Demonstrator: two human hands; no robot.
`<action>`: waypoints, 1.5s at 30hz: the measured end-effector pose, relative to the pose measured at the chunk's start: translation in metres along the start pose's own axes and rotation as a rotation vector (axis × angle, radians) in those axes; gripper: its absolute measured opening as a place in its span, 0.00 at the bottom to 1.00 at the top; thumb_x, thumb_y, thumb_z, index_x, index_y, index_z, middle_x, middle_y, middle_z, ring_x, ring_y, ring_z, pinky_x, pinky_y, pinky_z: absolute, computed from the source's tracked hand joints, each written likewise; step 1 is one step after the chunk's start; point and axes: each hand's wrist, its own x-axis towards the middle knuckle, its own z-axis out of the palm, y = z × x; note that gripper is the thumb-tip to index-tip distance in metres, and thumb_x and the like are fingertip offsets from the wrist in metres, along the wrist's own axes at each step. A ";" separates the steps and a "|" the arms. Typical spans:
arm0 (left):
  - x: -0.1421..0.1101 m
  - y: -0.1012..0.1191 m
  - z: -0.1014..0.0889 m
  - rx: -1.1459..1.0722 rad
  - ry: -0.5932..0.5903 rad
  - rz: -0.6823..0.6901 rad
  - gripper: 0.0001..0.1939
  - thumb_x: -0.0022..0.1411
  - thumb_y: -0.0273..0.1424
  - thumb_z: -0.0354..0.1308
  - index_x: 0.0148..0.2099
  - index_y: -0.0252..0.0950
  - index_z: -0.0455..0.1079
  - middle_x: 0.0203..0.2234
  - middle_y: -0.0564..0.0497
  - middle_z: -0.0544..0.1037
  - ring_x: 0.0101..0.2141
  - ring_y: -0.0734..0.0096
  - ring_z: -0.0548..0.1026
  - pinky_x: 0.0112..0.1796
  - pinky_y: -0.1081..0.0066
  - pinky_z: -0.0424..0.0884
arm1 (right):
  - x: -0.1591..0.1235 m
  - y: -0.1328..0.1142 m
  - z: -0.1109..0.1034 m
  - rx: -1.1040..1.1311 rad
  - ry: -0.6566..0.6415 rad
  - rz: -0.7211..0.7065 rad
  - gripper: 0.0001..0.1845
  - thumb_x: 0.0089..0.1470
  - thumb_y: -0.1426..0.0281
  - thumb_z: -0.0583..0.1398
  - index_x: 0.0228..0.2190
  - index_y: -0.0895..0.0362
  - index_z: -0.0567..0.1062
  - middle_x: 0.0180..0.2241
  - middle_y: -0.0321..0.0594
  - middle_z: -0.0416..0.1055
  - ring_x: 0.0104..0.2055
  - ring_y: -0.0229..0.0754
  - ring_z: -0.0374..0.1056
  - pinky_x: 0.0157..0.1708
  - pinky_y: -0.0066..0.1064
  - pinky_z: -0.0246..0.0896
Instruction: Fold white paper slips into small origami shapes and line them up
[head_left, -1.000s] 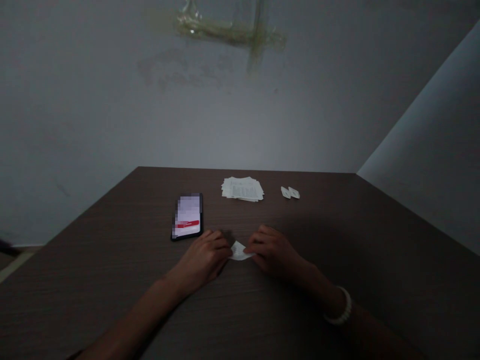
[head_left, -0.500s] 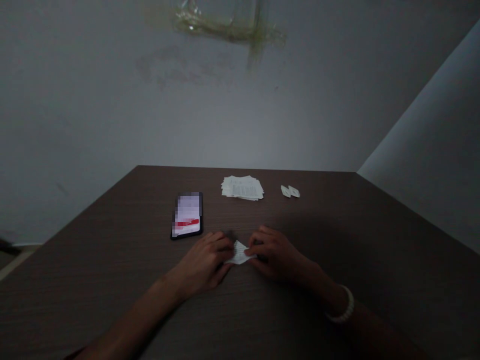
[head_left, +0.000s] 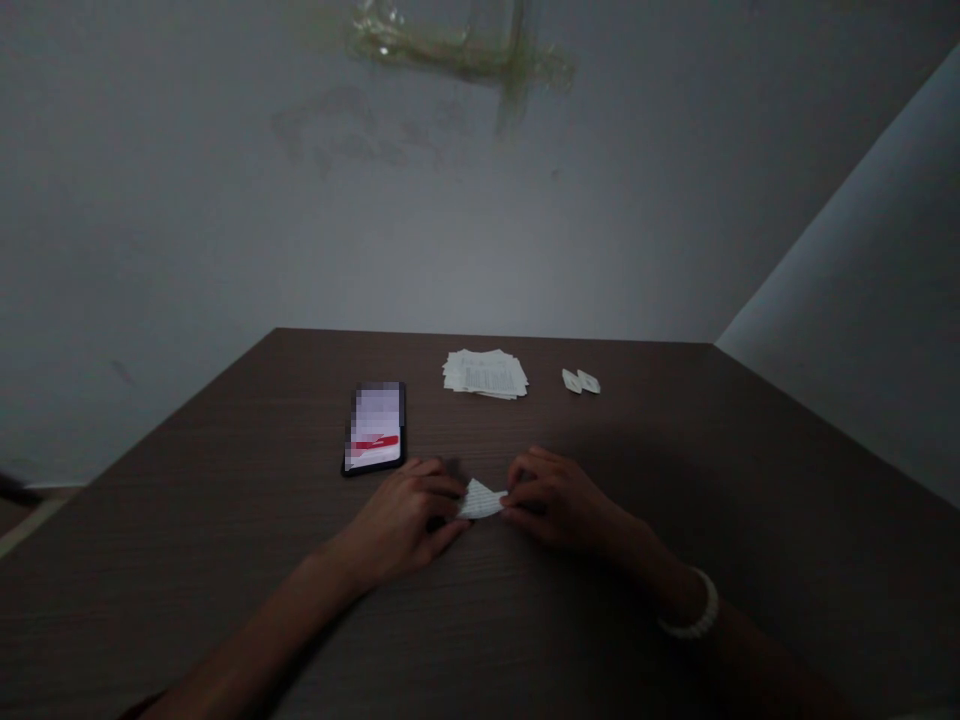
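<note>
A small folded piece of white paper lies on the dark wooden table, pinched from both sides. My left hand grips its left end with the fingertips. Its right end is held by my right hand, which has a white bracelet at the wrist. Both hands rest low on the tabletop. The paper shows faint printed lines.
A phone with a lit screen lies just beyond my left hand. Farther back sit a stack of printed paper slips and two small folded paper pieces. Grey walls close the table's far and right sides.
Both hands shifted slightly while working the paper; its shape between the fingers changed from a raised point to a flatter fold.
</note>
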 end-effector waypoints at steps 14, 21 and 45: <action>0.004 0.007 0.011 -0.035 0.053 0.059 0.11 0.66 0.25 0.49 0.37 0.35 0.73 0.34 0.48 0.74 0.39 0.63 0.68 0.42 0.63 0.66 | 0.004 -0.005 0.010 -0.087 0.038 -0.003 0.08 0.57 0.65 0.61 0.31 0.57 0.74 0.36 0.41 0.69 0.38 0.42 0.60 0.35 0.32 0.54; 0.001 0.008 0.009 -0.008 0.037 0.008 0.09 0.65 0.27 0.52 0.40 0.37 0.75 0.43 0.48 0.75 0.43 0.60 0.68 0.43 0.60 0.65 | 0.006 -0.013 0.006 -0.044 -0.008 0.012 0.12 0.55 0.69 0.60 0.43 0.55 0.74 0.39 0.42 0.67 0.42 0.44 0.59 0.40 0.34 0.56; 0.000 0.014 0.004 0.207 0.002 0.018 0.10 0.65 0.27 0.50 0.41 0.37 0.73 0.31 0.47 0.77 0.37 0.59 0.69 0.38 0.62 0.63 | 0.004 -0.014 0.004 -0.219 -0.009 -0.012 0.07 0.57 0.68 0.59 0.38 0.54 0.76 0.40 0.44 0.65 0.41 0.45 0.59 0.38 0.36 0.53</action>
